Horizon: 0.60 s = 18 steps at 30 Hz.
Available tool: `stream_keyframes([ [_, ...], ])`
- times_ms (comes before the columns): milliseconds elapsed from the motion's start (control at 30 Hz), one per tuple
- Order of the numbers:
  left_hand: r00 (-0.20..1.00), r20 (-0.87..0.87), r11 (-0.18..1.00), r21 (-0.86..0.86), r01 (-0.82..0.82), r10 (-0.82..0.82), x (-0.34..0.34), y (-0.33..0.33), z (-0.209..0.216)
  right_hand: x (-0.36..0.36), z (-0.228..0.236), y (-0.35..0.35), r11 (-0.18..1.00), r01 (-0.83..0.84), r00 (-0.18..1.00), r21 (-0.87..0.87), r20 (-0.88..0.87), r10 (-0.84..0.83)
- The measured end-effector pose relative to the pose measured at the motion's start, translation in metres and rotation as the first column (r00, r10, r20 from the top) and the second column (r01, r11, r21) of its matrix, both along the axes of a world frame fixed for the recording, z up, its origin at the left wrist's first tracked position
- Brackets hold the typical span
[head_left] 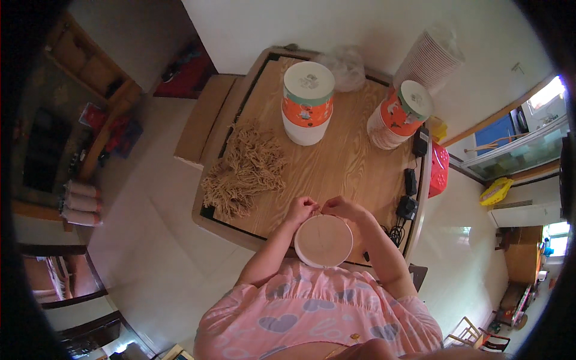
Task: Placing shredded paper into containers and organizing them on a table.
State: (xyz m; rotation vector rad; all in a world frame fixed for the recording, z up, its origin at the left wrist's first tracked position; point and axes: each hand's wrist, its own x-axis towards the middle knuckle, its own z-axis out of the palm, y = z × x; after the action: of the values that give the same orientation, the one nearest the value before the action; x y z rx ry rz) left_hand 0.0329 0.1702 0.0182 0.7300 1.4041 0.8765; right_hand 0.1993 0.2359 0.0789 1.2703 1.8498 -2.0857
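Close to my body at the table's front edge is a round, pale tub (324, 241), its flat circular face turned up. A fine line crosses that face. At the tub's far rim, my left hand (302, 210) and my right hand (344, 207) are closed in pinches, nearly touching. Between them shows a bit of thin tan cord (318, 211), mostly hidden by the fingers. A loose heap of tan cords (249, 171) lies left of my hands. Farther off stands a stack of upside-down paper tubs (308, 108), white with an orange and green band.
Another stack of banded tubs (399, 117) stands at the table's right, with a tall bagged stack (429, 57) behind. A clear plastic bag (345, 69) lies at the back. Black power adapters (408, 207) with cables line the right edge. A cardboard box (207, 120) adjoins the left.
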Motion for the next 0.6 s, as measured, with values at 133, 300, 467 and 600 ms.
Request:
stream_keyframes([
  [133, 0.998, -0.063, 0.993, 0.118, 0.006, 0.001, -0.003, -0.002, -0.01, 0.002, -0.006, -0.001, 0.999, -0.043, 0.999, 0.005, 0.026, 0.043],
  [300, 0.954, 0.264, 0.99, -0.047, -0.136, 0.144, -0.02, 0.003, 0.06, 0.014, 0.008, -0.005, 0.991, 0.112, 0.989, -0.077, -0.09, -0.119],
  [467, 0.919, 0.394, 0.999, 0.028, -0.038, 0.023, -0.02, -0.001, 0.097, 0.025, 0.014, -0.015, 0.988, 0.101, 0.986, 0.116, -0.142, -0.085],
  [600, 0.91, 0.411, 0.996, 0.087, 0.017, -0.051, 0.005, -0.008, 0.118, 0.036, -0.011, -0.016, 0.91, 0.147, 0.989, 0.387, -0.051, -0.138],
])
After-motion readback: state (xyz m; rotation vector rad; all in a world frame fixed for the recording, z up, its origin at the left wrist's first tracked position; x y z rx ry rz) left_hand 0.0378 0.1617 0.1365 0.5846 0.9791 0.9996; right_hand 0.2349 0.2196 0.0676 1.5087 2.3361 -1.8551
